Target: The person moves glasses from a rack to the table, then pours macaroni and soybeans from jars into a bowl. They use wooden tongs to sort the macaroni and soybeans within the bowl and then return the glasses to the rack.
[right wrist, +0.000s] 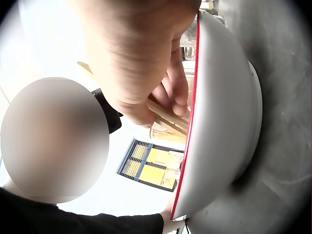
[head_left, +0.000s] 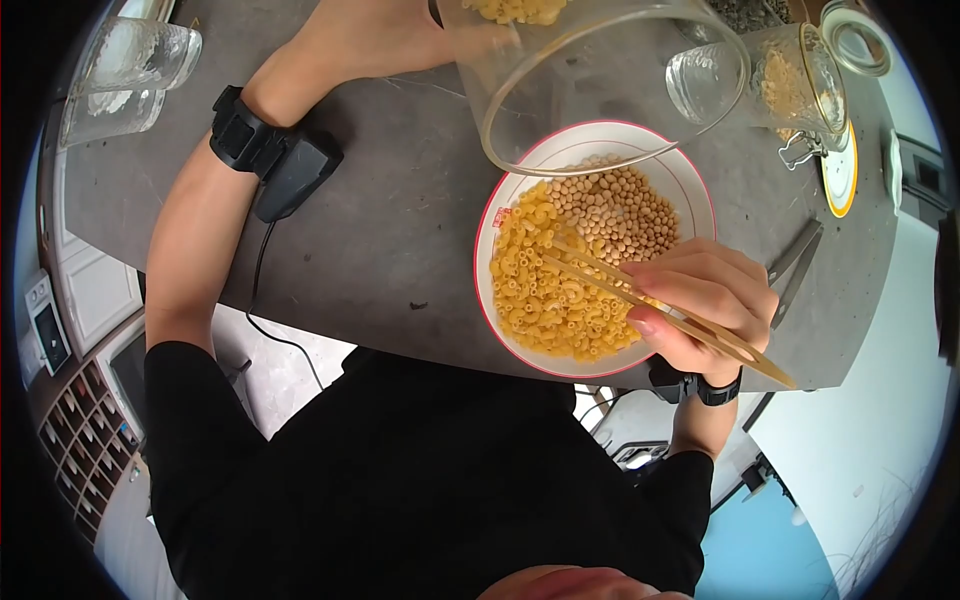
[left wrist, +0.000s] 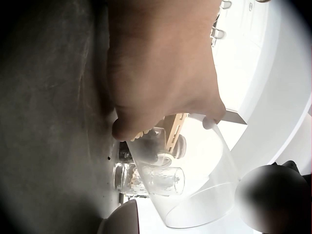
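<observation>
A white bowl with a red rim holds elbow macaroni on its left side and chickpeas at the upper right. My right hand holds a pair of wooden chopsticks, their tips in the macaroni near the chickpeas. Further back, my left hand grips a large clear glass jar near its base. The jar lies tilted, its mouth over the bowl's far rim, with some macaroni inside near the base. In the left wrist view, thumb and fingers span the jar wall.
Glass jars and a lid stand at the back right, beside a yellow-rimmed lid. Scissors lie right of the bowl. Two glasses are at far left. A cable hangs from the left wrist over the table edge.
</observation>
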A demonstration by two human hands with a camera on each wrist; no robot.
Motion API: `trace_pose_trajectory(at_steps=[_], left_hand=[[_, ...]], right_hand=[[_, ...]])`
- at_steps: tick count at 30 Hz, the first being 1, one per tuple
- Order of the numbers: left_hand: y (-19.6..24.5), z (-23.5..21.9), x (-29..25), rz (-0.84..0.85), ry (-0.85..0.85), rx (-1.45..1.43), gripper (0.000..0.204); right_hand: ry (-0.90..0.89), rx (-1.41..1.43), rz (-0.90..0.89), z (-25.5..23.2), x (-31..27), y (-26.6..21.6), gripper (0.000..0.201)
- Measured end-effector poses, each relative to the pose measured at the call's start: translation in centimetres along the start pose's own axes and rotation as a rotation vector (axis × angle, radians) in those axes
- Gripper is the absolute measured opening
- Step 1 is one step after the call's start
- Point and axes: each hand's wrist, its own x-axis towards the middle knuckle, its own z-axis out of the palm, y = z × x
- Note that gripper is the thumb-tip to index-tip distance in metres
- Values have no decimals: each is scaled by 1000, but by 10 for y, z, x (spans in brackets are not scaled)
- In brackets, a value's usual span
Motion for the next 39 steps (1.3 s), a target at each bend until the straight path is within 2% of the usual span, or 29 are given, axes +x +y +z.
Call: trace_pose_trajectory(at_steps=[3, 5, 6, 10, 12, 16, 18, 21, 23, 25, 27, 29, 30, 31, 33, 39], left_hand=[[3, 0, 2, 44, -17, 99, 84], [-15, 5, -2, 97, 6, 86, 83], [-15, 6, 3, 153, 24, 70, 83], [-6, 6, 4, 198, 55, 78, 82], [-18, 6, 0, 234, 25, 176, 83], [-19, 5, -1, 224, 10, 238, 83], [-19, 5, -1, 231, -8, 280, 83], [-21, 5, -1, 251, -3, 201, 83], [-26, 6, 0, 264, 7, 187, 84], [-26, 8, -1, 276, 16, 172, 84], [-24, 8, -2, 216, 24, 95, 84], [-20, 6, -2, 195, 9, 126, 83], [-20, 5, -3, 178, -7, 156, 83], [-22, 5, -3, 176, -8, 156, 83], [-29, 7, -1, 289, 10, 128, 82], [-30, 7, -2, 292, 14, 130, 80]], right_hand=[[-4, 13, 13, -4, -1, 1, 25], [7, 21, 17, -5, -2, 2, 25], [23, 28, 25, -5, -3, 2, 25], [46, 34, 28, -8, -5, 0, 26], [156, 29, 67, -6, -7, 0, 27], [244, 43, 78, -5, -12, 1, 27], [388, 72, 74, -1, -13, 4, 29], [471, 39, 147, 11, 0, 1, 33], [463, 23, 153, 6, -4, 3, 38], [304, 65, 51, -6, -13, 1, 39], [287, 78, 47, -6, -9, -4, 35], [74, -2, 79, -8, -3, -5, 32], [13, -20, 46, -5, -4, -3, 39], [12, -18, 47, -2, -2, -1, 39], [-54, -118, -32, 7, 4, -1, 38], [-72, -87, 12, 6, 2, -5, 32]])
